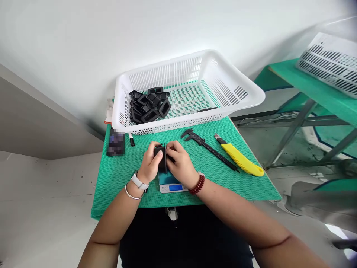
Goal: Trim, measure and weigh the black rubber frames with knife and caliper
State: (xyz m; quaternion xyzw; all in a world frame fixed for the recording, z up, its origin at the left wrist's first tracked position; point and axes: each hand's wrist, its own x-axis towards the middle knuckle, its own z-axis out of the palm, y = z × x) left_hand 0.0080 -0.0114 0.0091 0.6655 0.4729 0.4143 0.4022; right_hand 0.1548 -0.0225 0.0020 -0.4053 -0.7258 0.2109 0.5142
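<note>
Between my hands, just above a small digital scale (pixel 169 180), a black plastic part (pixel 160 158) is held with its thin flange upright. My left hand (pixel 150 163) grips the part's left side, thumb across its face. On the other side, my right hand (pixel 180 160) has its fingers curled and pinched against the flange. Part of the scale's plate and its lit blue display show below the hands. Several similar black parts (pixel 150 115) lie heaped in the left end of a white basket (pixel 189 120).
Right of the scale lie a black caliper (pixel 213 150) and a yellow utility knife (pixel 242 160). A marker (pixel 132 140) and a blurred dark item (pixel 115 143) are at the left on the green mat (pixel 119 186). Another white basket (pixel 329 65) stands on a green table at far right.
</note>
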